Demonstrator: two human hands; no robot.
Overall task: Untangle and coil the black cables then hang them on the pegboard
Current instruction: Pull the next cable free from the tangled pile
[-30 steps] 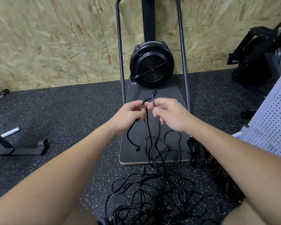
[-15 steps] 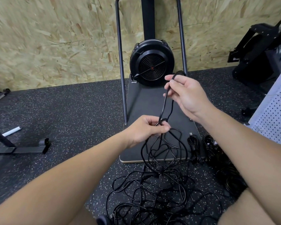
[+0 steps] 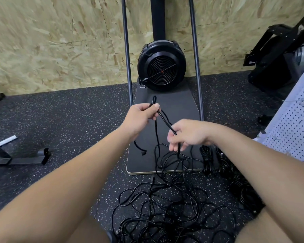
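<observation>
a loose tangle of black cables (image 3: 165,213) sprawls on the speckled rubber floor (image 3: 68,130) nearest the viewer, with coiled bundles (image 3: 207,160) to its right. above it, the right hand (image 3: 188,134) curls its fingers around one cable strand (image 3: 165,121) rising from the pile. slightly farther, the left hand (image 3: 140,116) pinches a small loop of that strand. a white pegboard (image 3: 291,137) leans at right. beyond sits a black fan machine (image 3: 161,65) against a chipboard wall (image 3: 51,41).

Even, soft indoor light with faint shadows; wide-angle bending at the edges, slight motion blur at left.
</observation>
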